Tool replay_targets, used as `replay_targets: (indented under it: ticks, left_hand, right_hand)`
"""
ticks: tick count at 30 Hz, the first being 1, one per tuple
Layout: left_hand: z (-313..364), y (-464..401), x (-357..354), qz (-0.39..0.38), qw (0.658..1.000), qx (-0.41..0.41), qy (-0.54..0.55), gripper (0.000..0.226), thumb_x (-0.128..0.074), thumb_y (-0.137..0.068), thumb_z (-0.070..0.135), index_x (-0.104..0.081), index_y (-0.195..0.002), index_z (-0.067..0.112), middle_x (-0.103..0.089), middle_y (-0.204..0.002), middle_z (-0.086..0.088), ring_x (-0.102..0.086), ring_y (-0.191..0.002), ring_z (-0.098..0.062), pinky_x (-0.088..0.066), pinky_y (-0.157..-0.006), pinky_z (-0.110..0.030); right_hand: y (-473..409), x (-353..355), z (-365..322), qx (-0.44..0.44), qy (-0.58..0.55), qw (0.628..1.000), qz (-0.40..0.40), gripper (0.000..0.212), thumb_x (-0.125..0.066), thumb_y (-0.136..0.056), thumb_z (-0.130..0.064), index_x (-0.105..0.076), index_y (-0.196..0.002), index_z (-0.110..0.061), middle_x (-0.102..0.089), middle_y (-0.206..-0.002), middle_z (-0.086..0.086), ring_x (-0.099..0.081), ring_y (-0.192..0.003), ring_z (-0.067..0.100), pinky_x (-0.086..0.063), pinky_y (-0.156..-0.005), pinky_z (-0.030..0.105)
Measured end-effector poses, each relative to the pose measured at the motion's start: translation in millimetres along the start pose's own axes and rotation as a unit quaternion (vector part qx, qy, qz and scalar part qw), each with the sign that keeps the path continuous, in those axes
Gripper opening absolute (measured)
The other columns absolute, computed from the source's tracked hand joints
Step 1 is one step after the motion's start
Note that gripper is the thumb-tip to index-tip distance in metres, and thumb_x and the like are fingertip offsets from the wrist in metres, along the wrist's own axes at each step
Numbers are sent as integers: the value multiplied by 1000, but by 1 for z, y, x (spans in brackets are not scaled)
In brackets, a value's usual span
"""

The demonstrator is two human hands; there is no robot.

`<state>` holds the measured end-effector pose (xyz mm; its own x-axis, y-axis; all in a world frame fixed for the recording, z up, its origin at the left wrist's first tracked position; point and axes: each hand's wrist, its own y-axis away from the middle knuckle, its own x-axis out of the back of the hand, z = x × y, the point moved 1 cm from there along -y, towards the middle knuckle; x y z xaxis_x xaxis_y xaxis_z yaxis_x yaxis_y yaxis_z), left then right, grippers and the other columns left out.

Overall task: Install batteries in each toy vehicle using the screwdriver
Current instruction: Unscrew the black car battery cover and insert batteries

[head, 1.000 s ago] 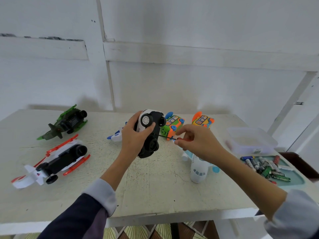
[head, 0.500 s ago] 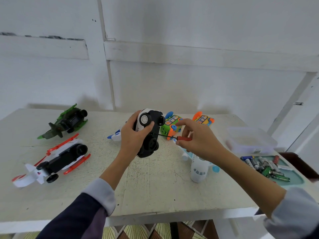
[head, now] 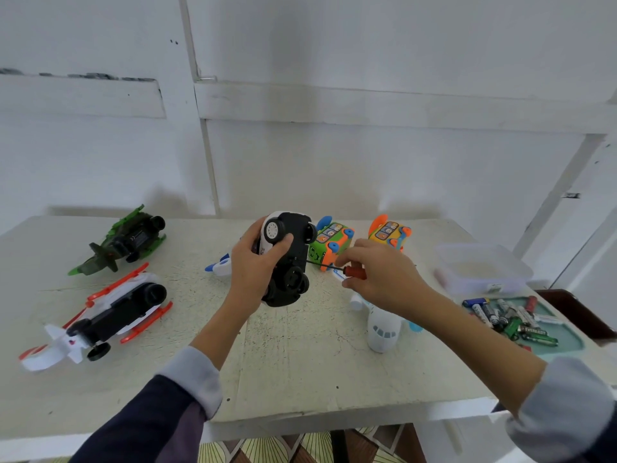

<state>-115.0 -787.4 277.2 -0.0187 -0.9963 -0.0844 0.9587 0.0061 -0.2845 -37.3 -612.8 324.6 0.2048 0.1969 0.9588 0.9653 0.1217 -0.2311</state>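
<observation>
Holding the toy car (head: pixel 287 259) belly-out above the table (head: pixel 300 369), the left hand (head: pixel 257 269) wraps it, so the screw faces the screwdriver (head: pixel 337 269) pinched by the right hand (head: pixel 384 279); seven toys are counted, one pile of batteries (head: pixel 510 320), one clear box (head: pixel 484 269).

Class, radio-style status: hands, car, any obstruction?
Left hand grips toy car, underside out. Right hand pinches screwdriver, tip at the underside. Nothing in the way.

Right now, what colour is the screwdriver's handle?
Red, on the screwdriver that the right hand pinches; seen in the head view.
</observation>
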Motion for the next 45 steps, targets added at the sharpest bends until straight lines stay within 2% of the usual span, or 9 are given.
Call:
replay_targets:
  ticks: [5, 8, 11, 21, 29, 33, 35, 42, 45]
  left_hand:
    - [4, -3, 5, 5, 996, 64, 69, 22, -65, -88, 13, -64, -111, 14, -69, -95, -6, -68, -88, -27, -59, -73, -35]
    - [5, -2, 6, -15, 985, 120, 120, 17, -62, -90, 15, -64, -106, 14, -69, -92, -9, -68, -76, -25, -60, -65, -34]
    - [4, -3, 6, -32, 979, 150, 137, 17, -62, -90, 18, -65, -106, 15, -68, -95, -12, -67, -77, -28, -60, -67, -38]
    - [6, -1, 8, -55, 973, 160, 159, 17, -59, -91, 19, -64, -107, 15, -71, -87, -7, -69, -72, -24, -59, -61, -33]
    - [2, 1, 5, -39, 959, 206, 192, 33, -60, -91, 27, -58, -120, 12, -69, -101, -14, -69, -77, -26, -60, -65, -36]
    - [3, 2, 5, -35, 951, 231, 203, 58, -66, -78, 40, -55, -125, 9, -67, -112, -20, -69, -85, -31, -60, -70, -40]
    - [4, 2, 6, -41, 945, 244, 213, 70, -66, -71, 45, -54, -129, 8, -66, -115, -21, -69, -85, -31, -60, -67, -38]
    - [4, 3, 6, -70, 932, 266, 237, 46, -57, -91, 34, -56, -127, 6, -72, -95, -12, -71, -78, -26, -61, -67, -37]
    - [5, 5, 6, -78, 934, 254, 239, 33, -54, -92, 22, -56, -121, 5, -73, -82, -8, -71, -70, -24, -59, -60, -33]
  right_hand:
    - [2, -1, 10, 5, -71, 993, 92, 21, -66, -84, -24, -69, -105, -22, -65, -99, -7, -57, -93, 14, -47, -71, 30]
    - [1, -2, 8, 27, -98, 991, 83, 21, -66, -84, -26, -70, -105, -21, -66, -96, -7, -56, -87, 9, -45, -69, 26]
    - [0, -6, 5, 40, -98, 992, 64, 24, -65, -85, -31, -69, -108, -25, -66, -100, -10, -54, -92, 6, -40, -66, 21]
    - [-3, -8, 2, 26, -125, 990, 54, 22, -65, -85, -28, -70, -106, -24, -68, -100, -8, -57, -95, 10, -42, -68, 24]
    - [0, -24, -7, 29, -84, 989, 118, 23, -57, -90, -28, -68, -109, -21, -67, -104, -9, -58, -95, 13, -48, -71, 28]
    - [5, -37, -12, 73, -66, 971, 218, 19, -60, -78, -24, -72, -89, -15, -69, -82, -4, -64, -68, 17, -52, -46, 31]
    - [6, -42, -12, 84, -64, 966, 237, 16, -62, -77, -22, -72, -87, -14, -68, -80, -4, -63, -64, 16, -50, -41, 30]
    - [7, -54, -6, 99, -79, 956, 264, 26, -51, -86, -29, -70, -92, -11, -68, -85, -2, -62, -63, 16, -50, -42, 30]
    - [8, -57, -4, 103, -83, 955, 264, 30, -48, -87, -30, -70, -92, -11, -68, -86, -2, -62, -63, 14, -50, -43, 28]
